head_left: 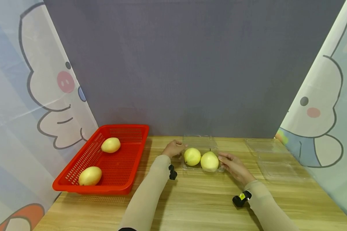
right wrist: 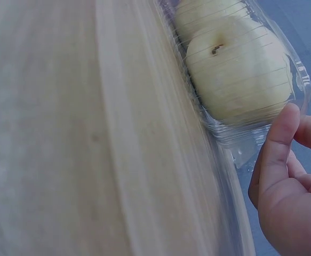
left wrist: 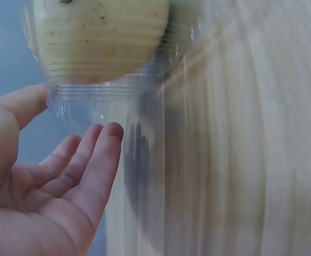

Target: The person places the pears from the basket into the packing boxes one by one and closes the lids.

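Note:
Two yellow pears (head_left: 209, 161) sit side by side in a clear plastic clamshell box (head_left: 188, 167) on the table, its lid (head_left: 200, 141) raised at the back. At the box's left side is my left hand (head_left: 174, 148). In the left wrist view its thumb touches the rim, while the other fingers (left wrist: 104, 160) extend loosely below, apart from the box. On the opposite side my right hand (head_left: 233, 165) pinches the rim between thumb and index finger, as the right wrist view shows beside a pear (right wrist: 240, 69). Its remaining fingers are curled.
A red plastic basket (head_left: 138, 154) stands on the left, holding two yellow oval fruits (head_left: 90, 175). More clear plastic boxes (head_left: 277, 168) lie on the right of the wooden table (head_left: 196, 202). A grey panel (head_left: 173, 70) rises along the back edge, with printed cloth at both sides.

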Demonstrator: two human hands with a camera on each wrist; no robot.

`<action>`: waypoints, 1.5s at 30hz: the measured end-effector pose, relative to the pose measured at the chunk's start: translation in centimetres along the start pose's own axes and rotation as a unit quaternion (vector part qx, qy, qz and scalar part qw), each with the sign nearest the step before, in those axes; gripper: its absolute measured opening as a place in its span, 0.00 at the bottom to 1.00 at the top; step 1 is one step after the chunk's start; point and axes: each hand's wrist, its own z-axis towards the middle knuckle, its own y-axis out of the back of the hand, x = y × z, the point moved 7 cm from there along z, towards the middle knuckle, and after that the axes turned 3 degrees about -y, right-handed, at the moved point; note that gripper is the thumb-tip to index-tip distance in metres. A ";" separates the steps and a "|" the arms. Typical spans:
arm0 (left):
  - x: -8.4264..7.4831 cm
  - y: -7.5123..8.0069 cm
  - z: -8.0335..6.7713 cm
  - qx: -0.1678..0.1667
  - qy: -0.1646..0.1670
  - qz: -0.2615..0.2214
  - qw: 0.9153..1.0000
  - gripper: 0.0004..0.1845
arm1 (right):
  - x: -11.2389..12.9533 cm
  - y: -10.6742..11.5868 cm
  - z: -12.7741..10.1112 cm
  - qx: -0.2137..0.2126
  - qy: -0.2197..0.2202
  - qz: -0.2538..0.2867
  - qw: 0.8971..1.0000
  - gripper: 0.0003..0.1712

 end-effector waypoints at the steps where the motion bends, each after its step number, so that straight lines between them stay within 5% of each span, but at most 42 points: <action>1: 0.1 -0.1 0.0 0.002 0.000 -0.012 1.000 0.31 | 0.0 0.0 0.0 0.001 0.001 -0.001 1.000 0.34; 18: 0.6 -0.6 0.0 0.006 0.013 -0.109 0.994 0.32 | -0.1 0.0 -0.2 0.010 0.001 0.009 1.000 0.34; 45: -0.1 -0.4 -0.6 -0.022 -0.007 -0.145 0.989 0.30 | 0.0 -0.1 -0.1 0.003 0.004 0.011 1.000 0.34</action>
